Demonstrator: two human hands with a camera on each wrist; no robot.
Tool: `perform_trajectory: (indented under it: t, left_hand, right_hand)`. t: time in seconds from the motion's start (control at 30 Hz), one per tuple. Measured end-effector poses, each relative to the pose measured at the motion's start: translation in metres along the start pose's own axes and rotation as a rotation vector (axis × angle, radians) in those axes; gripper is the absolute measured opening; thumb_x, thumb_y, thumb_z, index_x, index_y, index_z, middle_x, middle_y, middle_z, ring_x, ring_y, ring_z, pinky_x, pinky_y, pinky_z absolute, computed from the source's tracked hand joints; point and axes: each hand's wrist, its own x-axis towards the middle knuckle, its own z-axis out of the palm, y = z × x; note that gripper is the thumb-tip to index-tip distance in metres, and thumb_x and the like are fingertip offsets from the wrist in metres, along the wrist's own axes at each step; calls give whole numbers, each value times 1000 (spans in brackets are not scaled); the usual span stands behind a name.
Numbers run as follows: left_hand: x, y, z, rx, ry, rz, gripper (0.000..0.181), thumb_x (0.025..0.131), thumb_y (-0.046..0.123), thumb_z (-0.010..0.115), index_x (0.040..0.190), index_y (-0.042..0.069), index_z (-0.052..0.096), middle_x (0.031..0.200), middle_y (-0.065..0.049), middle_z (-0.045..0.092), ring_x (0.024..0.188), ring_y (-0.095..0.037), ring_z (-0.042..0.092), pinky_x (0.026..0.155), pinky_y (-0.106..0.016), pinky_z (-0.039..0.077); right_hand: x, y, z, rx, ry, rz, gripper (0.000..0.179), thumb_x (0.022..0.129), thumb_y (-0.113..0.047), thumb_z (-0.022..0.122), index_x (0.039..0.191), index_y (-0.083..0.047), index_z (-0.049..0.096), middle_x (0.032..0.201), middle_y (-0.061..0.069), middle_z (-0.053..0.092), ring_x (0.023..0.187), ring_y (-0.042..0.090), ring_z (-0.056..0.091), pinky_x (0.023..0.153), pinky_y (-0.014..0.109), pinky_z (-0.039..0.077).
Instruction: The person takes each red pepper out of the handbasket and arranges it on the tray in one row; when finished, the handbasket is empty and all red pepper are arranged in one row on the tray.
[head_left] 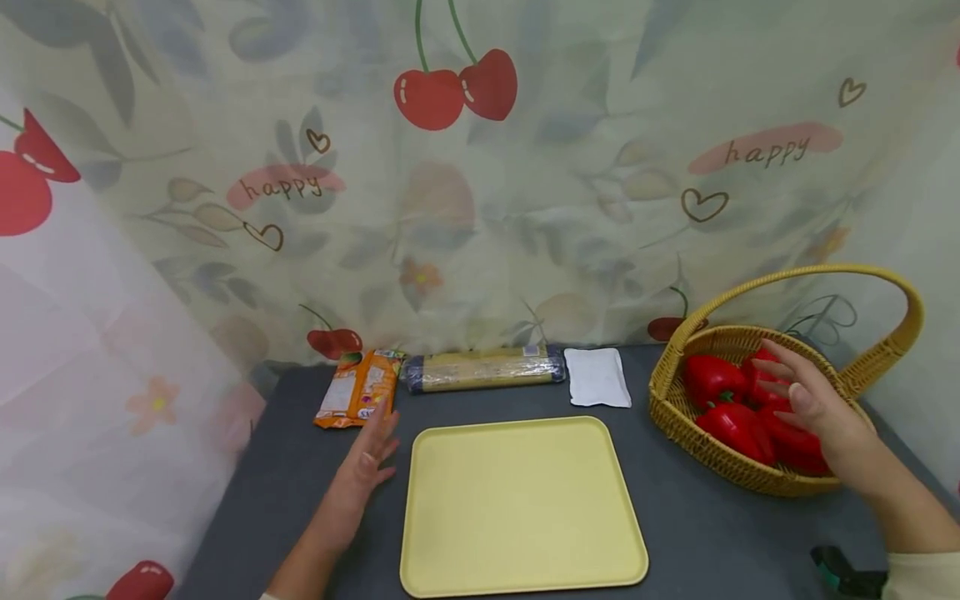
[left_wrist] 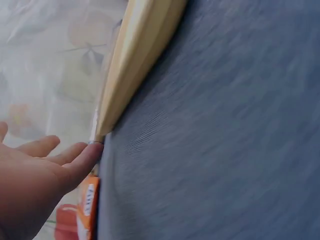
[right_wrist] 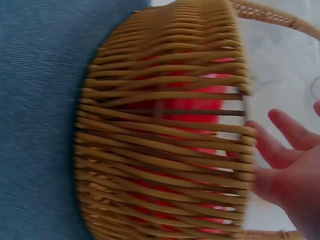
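The right hand (head_left: 813,404) is held over the basket (head_left: 678,417) with the fingers spread and relaxed; nothing is grasped by it. Red peppers (head_left: 731,425) are seen inside the basket, just under the fingers, but it cannot be told whether they are touched. In the right wrist view the peppers (right_wrist: 185,107) are visible through the woven wall of the basket (right_wrist: 160,165), and the open hand (right_wrist: 295,170) is seen beside the rim.

The left hand (head_left: 367,462) is also released, with straight fingers, and is placed above the table (head_left: 712,533) just left of the yellow tray (head_left: 517,504). An orange packet (head_left: 356,387) lies close beyond its fingertips. A long pasta pack (head_left: 483,369) and a white pouch (head_left: 597,377) are laid behind the tray.
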Motion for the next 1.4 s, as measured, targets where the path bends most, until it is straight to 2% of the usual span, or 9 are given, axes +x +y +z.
perform_trajectory:
  t: [0.17,0.37,0.47,0.57,0.67,0.8,0.93,1.2,1.4]
  left_hand:
    - [-1,-7,10,-159,-3,-109,77,114,65,25,177,27,5,177,-26,14,155,-60,22,118,-80,25]
    - [0,-15,14,-266,31,-154,70,118,53,26,177,23,4,176,-28,13,157,-56,21,122,-75,23]
    - [0,-19,15,-291,71,-199,68,119,47,30,177,20,6,175,-27,18,158,-51,24,123,-71,25]
    - [-3,-25,16,-292,110,-253,69,119,42,39,176,17,11,173,-26,27,157,-45,30,124,-64,31]
    - [-7,-30,17,-266,141,-301,73,115,31,58,175,18,19,171,-21,35,156,-39,36,122,-55,38]
    - [-9,-36,19,-229,154,-315,88,101,-1,74,174,20,29,170,-16,39,156,-34,36,121,-50,41]
    - [-8,-37,21,-206,140,-299,98,91,-24,66,173,16,31,172,-16,36,158,-34,33,122,-55,37]
    - [-4,-38,21,-170,136,-304,97,89,-25,64,172,13,32,171,-17,38,157,-35,35,123,-57,36]
    - [-3,-43,22,-164,127,-317,88,91,-22,65,169,3,34,171,-19,37,156,-37,35,120,-48,41]
  right_hand:
    - [-4,10,6,-43,-5,43,62,116,-19,35,175,-18,18,156,5,41,128,8,47,85,19,51]
    - [-3,7,16,-137,-67,189,76,115,-28,51,173,0,9,158,40,32,133,59,44,82,23,55]
    - [0,6,20,-202,-73,252,86,113,-37,59,172,2,10,158,42,31,133,66,42,92,46,61]
    - [3,5,25,-277,-68,272,92,108,-43,67,169,5,18,156,42,36,134,64,42,98,75,51]
    - [5,5,29,-357,-63,274,94,104,-45,73,165,9,27,155,42,39,136,63,40,100,83,43]
    - [5,6,31,-456,-47,275,88,102,-44,77,157,13,39,150,45,42,132,63,42,97,83,43]
    - [6,6,32,-521,-26,265,80,101,-44,78,149,14,49,141,46,46,124,62,47,93,81,48]
    - [0,10,33,-462,71,229,79,99,-39,81,149,14,50,136,40,46,116,55,47,82,69,56]
    - [-8,10,34,-364,163,257,70,101,-33,79,152,6,50,135,35,47,111,51,51,66,40,57]
